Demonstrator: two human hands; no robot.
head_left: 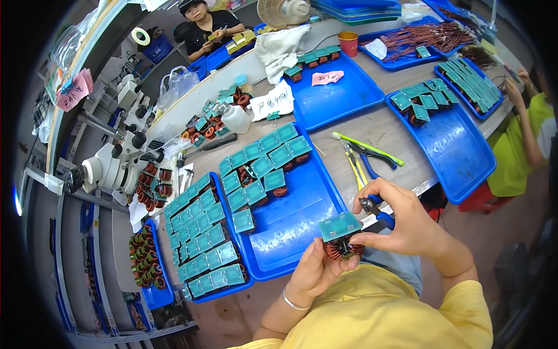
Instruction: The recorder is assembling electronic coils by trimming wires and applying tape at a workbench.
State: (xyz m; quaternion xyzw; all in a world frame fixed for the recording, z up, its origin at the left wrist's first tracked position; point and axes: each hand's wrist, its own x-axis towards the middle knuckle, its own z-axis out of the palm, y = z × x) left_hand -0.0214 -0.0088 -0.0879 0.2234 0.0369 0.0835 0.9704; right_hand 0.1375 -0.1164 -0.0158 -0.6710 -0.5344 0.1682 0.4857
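My left hand point(311, 270) holds a green circuit board with copper-wound coils point(340, 228) in front of my body, its coils facing down. My right hand point(407, 224) is wrapped round small blue-handled cutters point(369, 205), with their dark jaws beside the board's right end. The right thumb reaches to the coils below the board. Just left of the hands lies a blue tray point(290, 227), with similar coil boards point(253, 191) along its far and left sides. Whether the cutters touch a wire cannot be made out.
Blue-handled pliers point(372, 160), a green stick point(372, 150) and yellow tweezers point(353, 166) lie beyond my right hand. More blue trays point(459, 168) stand at right and far back. A microscope point(102, 171) stands left. One person point(212, 29) sits opposite, another point(526, 128) at right.
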